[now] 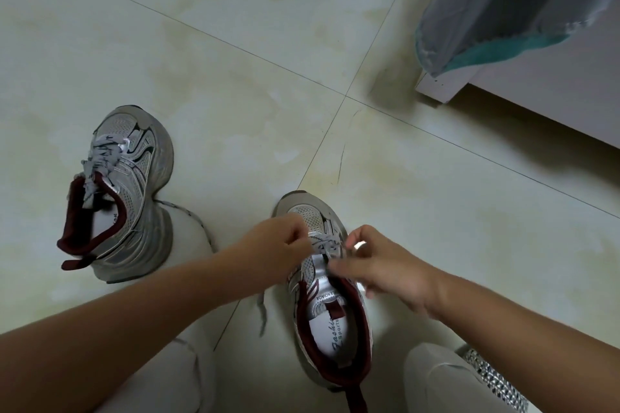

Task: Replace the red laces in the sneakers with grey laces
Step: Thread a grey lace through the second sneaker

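Two grey sneakers with dark red lining stand on the tiled floor. The left sneaker (134,198) is laced up its front with a grey lace (100,157), and one end trails on the floor behind its heel. The right sneaker (330,305) sits between my knees with a grey lace (323,243) threaded through its lower eyelets only. My left hand (285,245) pinches that lace on the shoe's left side. My right hand (382,265) pinches it on the right side, over the tongue. A loose lace end (261,312) hangs down left of the shoe. No red lace is in view.
A white furniture base (503,90) draped with grey and teal cloth (486,27) stands at the upper right. My knees in light trousers (432,379) flank the right sneaker. A silver studded object (493,375) lies at the lower right.
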### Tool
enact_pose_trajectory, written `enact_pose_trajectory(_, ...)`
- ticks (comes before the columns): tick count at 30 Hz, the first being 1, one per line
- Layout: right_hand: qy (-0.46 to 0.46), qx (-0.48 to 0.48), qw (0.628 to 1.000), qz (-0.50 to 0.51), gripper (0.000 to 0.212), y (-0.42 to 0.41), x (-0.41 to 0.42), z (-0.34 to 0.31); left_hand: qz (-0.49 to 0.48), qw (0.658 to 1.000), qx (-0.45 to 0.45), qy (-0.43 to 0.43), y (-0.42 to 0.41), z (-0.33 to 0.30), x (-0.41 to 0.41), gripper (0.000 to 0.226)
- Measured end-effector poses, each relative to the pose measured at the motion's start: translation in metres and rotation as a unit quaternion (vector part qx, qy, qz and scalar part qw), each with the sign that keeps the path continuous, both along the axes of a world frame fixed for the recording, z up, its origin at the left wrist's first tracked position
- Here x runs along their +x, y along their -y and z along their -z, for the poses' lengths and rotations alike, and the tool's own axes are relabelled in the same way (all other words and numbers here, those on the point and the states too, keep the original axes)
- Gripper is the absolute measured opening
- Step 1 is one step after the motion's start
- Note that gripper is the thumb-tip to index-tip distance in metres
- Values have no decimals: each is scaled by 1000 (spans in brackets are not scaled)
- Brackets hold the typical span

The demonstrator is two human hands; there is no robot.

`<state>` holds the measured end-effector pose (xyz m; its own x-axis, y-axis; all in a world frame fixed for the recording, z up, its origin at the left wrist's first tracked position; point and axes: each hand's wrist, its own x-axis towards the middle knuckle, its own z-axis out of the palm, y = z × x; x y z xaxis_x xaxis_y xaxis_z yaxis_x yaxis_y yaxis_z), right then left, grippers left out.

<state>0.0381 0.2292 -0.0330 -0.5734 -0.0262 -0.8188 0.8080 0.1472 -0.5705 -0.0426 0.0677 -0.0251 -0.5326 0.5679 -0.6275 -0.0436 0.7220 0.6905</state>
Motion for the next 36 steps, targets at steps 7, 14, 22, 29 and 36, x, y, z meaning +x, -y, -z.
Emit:
enact_pose_trajectory(7,-68,88,992,-52,19,8,5,4,91,993,14,-76,7,-26,-23,28)
enact_pose_trajectory(14,-234,212,929,-195,38,20,4,-11,166,971,60,-159,-14,-36,-34,23)
enact_pose_trajectory(22,-120,91,964,217,36,-14,-25,-28,-42,965,8,-258,-1,-5,-26,16)
enact_pose_trajectory(29,-22,107,930,351,33,-47,-32,-17,168,959,-30,-226,5,13,-3,15)
enact_pose_trajectory(36,-132,406,903,-46,28,-28,-25,-20,190,958,-57,-206,-3,-1,-11,13)
